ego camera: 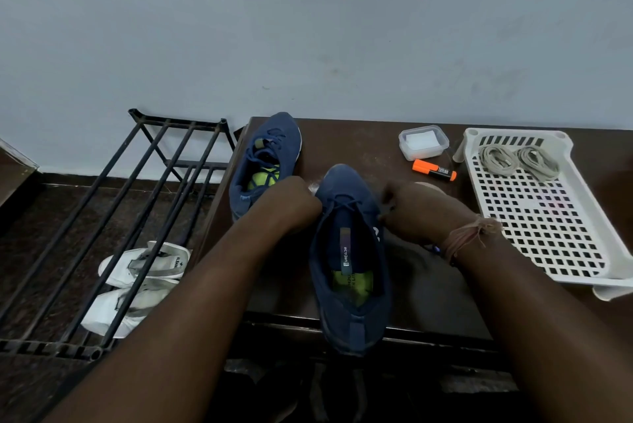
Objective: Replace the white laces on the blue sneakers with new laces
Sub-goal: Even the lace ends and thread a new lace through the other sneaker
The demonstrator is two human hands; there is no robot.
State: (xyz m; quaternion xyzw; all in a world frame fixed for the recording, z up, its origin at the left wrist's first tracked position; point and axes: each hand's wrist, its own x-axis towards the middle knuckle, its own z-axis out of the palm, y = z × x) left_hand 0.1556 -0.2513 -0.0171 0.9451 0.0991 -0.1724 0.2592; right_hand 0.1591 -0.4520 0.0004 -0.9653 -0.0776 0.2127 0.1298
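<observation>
lacing the near shoe, far shoe already laced

from the head view, our left hand (296, 198) and right hand (416, 208) each pinch the dark lace (346, 203) on the near shoe (352, 316); the far shoe (274, 135) looks done, and pale laces (517, 157) lie in the tray (582, 190).

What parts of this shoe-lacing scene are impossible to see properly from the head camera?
- Fingertips of the left hand and right hand: curled away from the head view, so their grip on the lace is unclear.
- Near sneaker toe eyelets: hidden behind both hands.
- Marker label: too small to read.
- Tray: cut off by the right edge.
- Box contents: indistinct through the lid.
</observation>
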